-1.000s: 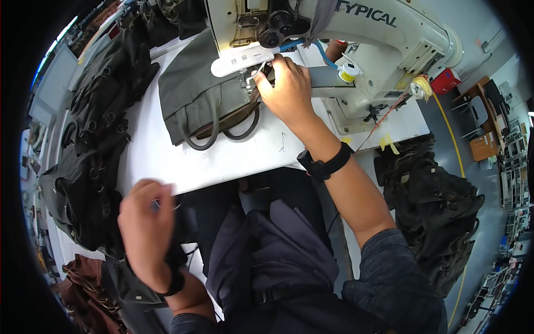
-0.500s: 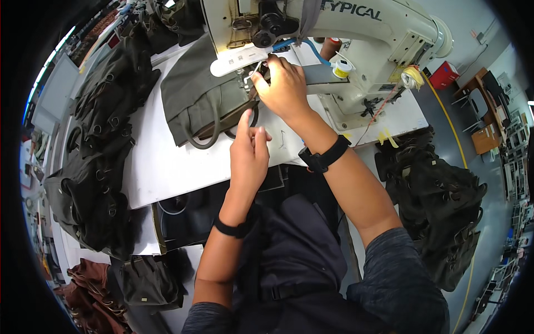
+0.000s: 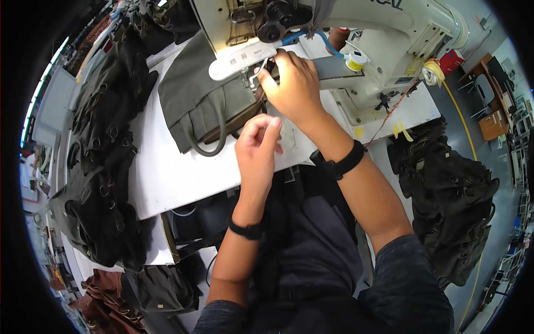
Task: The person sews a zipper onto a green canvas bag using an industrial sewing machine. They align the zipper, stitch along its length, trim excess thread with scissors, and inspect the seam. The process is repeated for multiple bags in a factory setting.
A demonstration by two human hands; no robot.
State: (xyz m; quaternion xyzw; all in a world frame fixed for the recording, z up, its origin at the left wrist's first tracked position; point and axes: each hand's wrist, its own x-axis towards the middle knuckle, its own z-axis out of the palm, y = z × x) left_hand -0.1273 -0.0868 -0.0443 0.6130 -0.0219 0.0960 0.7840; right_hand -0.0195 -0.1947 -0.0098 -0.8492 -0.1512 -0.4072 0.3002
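Note:
A dark olive bag (image 3: 192, 92) with rolled handles (image 3: 221, 125) lies on the white table, its right edge under the needle area of a sewing machine (image 3: 384, 33). My right hand (image 3: 297, 86) reaches in beside the presser foot (image 3: 248, 79). Its thumb and fingers curl around a small dark part next to a bent metal piece, and the fingertips hide what they grip. Just in front of the bag's brown-edged side, my left hand (image 3: 257, 147) hovers with curled fingers and the thumb raised beside them. Whatever may be inside those fingers is hidden.
Dark bags are heaped along the left (image 3: 105, 150) and on the right (image 3: 445, 189). Brown bags (image 3: 105, 300) lie at the lower left. A white spool (image 3: 356, 60) and a reddish-brown thread cone (image 3: 338, 40) stand by the machine. The white table's front edge (image 3: 217, 192) runs before me.
My left hand has drawn back a little from the bag, and its outstretched index finger has curled in. The right hand stays by the presser foot. The whole view has shifted slightly.

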